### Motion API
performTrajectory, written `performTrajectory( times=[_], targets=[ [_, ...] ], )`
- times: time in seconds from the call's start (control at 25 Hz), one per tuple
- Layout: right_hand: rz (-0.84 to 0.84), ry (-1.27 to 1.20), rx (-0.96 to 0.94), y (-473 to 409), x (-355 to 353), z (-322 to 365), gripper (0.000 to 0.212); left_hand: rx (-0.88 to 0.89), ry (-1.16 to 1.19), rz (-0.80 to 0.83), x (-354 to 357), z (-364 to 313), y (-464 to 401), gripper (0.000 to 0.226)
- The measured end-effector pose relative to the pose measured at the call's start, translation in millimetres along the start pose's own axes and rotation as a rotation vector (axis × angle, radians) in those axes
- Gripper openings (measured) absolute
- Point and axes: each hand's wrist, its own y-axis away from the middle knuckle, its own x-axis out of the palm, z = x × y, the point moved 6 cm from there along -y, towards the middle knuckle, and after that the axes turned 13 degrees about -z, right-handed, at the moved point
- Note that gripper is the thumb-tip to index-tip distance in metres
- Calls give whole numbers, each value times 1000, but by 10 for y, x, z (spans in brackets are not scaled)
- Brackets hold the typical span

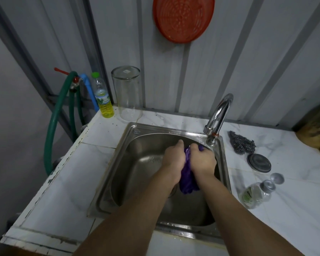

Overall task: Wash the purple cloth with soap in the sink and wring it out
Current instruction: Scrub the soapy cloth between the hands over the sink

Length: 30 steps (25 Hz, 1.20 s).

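The purple cloth (187, 177) is bunched up between both hands, over the steel sink (118, 174). My left hand (173, 157) grips its left side and my right hand (202, 159) grips its right side, knuckles up. The cloth's lower end hangs down below my wrists toward the basin. The chrome tap (220, 115) curves up at the sink's far right corner, just behind my right hand; I see no water stream. A clear soap dispenser bottle (257, 193) lies on its side on the counter right of the sink.
A steel scourer (241, 142) and a dark round lid (259, 162) lie on the white counter right of the sink. An upturned glass jar (127, 93) and a yellow-liquid bottle (103, 97) stand at the back left. A green hose (54, 122) hangs at left.
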Motion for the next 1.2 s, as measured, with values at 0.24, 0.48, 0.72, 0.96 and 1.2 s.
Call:
performTrajectory(
  times=[0.24,0.48,0.72,0.96,1.2],
  targets=[
    [69,-24,-55,256,107,-30,35,84,-98,-107,-133,-238,-104,45],
    [124,-66,-46,324,88,-20,37,139,-128,-157,-160,-315,-87,44],
    [33,-37,15,122,-29,-95,36,-72,30,71,-11,88,85,46],
    [207,-357,288,-57,-24,-129,24,113,-133,-75,-248,8,-119,52],
    [373,-275,-80,35,92,170,55,61,80,96,-163,-146,139,59]
  ],
)
